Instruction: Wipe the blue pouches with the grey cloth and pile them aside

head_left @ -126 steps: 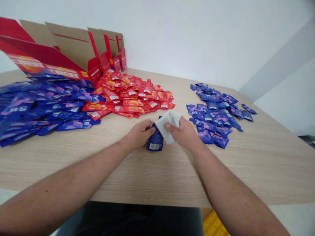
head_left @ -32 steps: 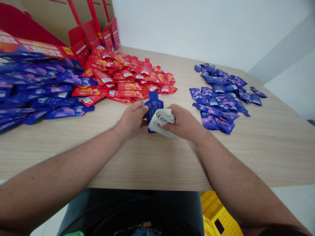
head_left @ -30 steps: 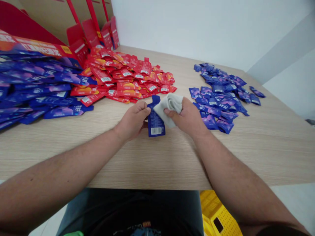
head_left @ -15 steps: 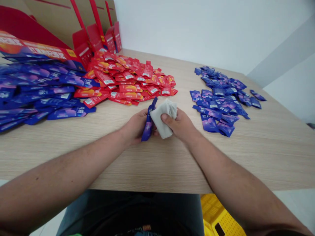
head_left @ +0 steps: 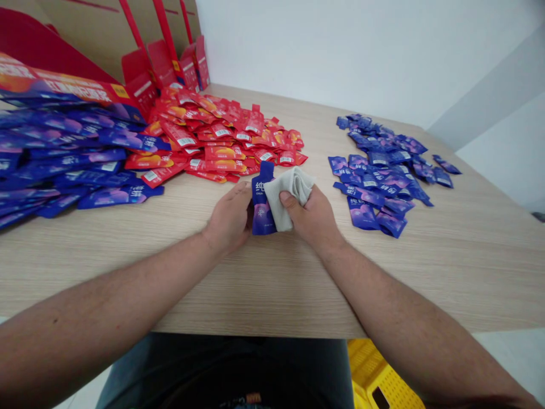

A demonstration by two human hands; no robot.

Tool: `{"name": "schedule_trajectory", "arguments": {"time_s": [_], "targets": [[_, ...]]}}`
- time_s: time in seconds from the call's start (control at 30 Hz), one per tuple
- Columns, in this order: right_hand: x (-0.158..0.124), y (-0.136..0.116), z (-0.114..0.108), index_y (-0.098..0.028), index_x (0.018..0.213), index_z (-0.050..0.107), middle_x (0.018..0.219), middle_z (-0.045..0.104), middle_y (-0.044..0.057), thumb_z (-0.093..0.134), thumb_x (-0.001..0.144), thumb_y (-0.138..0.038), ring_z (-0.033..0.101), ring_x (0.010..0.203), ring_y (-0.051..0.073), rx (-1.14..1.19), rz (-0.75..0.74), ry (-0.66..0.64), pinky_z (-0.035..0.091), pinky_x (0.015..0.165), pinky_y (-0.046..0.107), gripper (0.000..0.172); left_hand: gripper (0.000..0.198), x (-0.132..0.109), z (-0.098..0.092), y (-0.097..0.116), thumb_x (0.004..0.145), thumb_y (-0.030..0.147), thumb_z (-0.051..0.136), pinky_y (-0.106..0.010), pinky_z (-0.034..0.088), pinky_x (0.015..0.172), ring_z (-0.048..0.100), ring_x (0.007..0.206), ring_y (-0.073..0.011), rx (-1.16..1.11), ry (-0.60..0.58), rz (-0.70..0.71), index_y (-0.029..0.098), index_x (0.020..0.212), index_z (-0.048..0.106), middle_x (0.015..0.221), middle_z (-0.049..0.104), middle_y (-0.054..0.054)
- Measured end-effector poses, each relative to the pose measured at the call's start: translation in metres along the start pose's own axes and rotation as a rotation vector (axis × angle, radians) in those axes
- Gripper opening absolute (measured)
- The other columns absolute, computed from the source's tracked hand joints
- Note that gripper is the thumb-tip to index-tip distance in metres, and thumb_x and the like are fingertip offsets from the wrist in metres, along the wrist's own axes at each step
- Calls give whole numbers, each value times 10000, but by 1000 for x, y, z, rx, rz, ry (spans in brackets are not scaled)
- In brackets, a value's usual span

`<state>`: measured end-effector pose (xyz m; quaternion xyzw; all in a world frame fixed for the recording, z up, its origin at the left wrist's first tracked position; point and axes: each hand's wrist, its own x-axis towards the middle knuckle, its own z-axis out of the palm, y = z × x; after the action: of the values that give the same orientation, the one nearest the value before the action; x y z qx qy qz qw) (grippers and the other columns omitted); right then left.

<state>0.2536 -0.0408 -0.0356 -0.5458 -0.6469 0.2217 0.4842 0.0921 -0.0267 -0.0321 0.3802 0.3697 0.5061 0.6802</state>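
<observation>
A blue spouted pouch (head_left: 261,213) with white lettering and a purple print is held upright over the table, its printed face toward me. My left hand (head_left: 232,216) is closed at the pouch's left edge, its fingertips hidden behind it. A folded pale grey cloth (head_left: 283,199) lies over the pouch's right side. My right hand (head_left: 313,213) grips that cloth, thumb on top and the other fingers hidden behind.
Red pouches (head_left: 225,136) lie heaped beyond my hands, and a stack of blue pouches (head_left: 80,147) is at the left. More blue pouches (head_left: 378,176) are spread at the right. Red cartons (head_left: 138,74) stand at the back left; a yellow basket (head_left: 374,369) sits below the table edge.
The pouch has turned from edge-on to showing its printed front. My left hand has rotated with its back more upward, and the cloth has come against the pouch's face.
</observation>
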Motion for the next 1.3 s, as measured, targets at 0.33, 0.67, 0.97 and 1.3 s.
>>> {"name": "schedule_trajectory", "arguments": {"time_s": [0.33,0.67,0.97,1.3], "targets": [[2,-4,-11,-193,1141,689,1082,778,121,704,823,-532,721,1002,318,-152,-39,-209,564,886,470,466,89,8,-14,-10,899,259,640,-226,399,571,493,622,-121,247,76,159,202,842,603,697,574,24],[13,-1,-26,-216,1139,692,1119,782,93,668,870,-520,711,1021,309,-144,-55,-61,554,918,483,407,151,-4,-14,0,836,216,645,-230,349,566,452,627,-120,510,-183,178,201,736,533,691,545,30],[10,-2,-21,-203,1142,670,1091,775,92,643,879,-513,706,965,287,-124,-3,-65,551,851,438,408,146,-4,-7,-1,801,164,630,-219,323,496,384,512,-97,272,-88,38,209,733,510,615,486,55],[-8,-11,1,-211,985,628,965,681,85,642,892,-443,627,924,267,-380,-170,-244,505,823,393,250,178,8,-5,5,751,78,608,-231,415,489,490,499,-110,-67,115,-127,207,721,488,593,487,50]]}}
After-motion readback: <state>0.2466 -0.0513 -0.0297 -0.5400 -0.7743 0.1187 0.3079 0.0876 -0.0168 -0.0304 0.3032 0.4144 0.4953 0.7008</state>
